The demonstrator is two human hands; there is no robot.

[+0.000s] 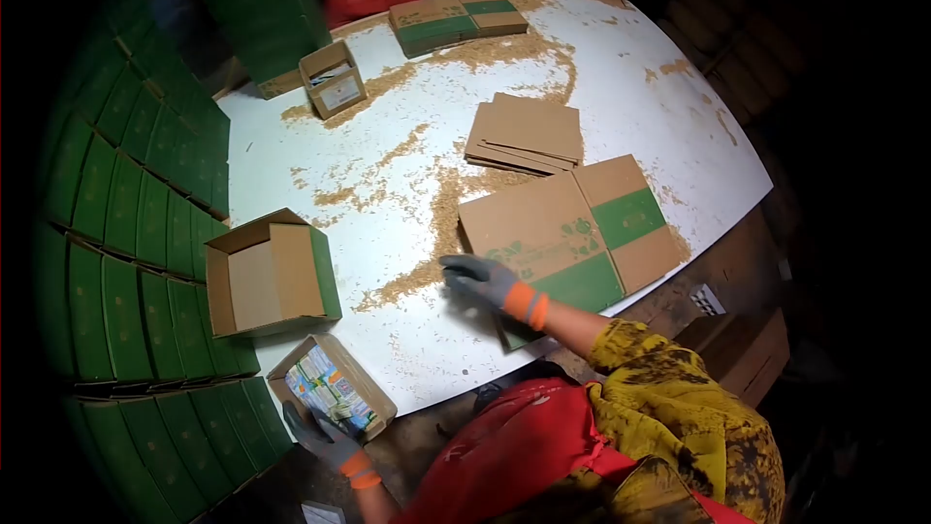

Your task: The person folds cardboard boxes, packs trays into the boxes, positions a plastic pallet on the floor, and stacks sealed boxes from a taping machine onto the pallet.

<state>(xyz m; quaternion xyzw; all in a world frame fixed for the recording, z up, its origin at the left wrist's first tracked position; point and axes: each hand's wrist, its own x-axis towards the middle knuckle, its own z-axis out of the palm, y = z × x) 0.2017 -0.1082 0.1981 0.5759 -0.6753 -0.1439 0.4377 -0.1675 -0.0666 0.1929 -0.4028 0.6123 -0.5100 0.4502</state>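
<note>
1. At the near left corner of the white table (679,117), a small box (384,415) of packets (325,379) is reached by the left hand (325,444); whether anything's gripped can't be told.
2. The right hand (480,282) is held well apart, fingers stretched out, at the edge of the flat cartons (543,219). Nothing's seen in it.
3. Done so far, seemingly: one open carton (326,272) is folded up, and loads of green boxes (116,262) are stacked.
4. Not done: flat cartons and cardboard sheets (529,127) are left unfolded.
</note>
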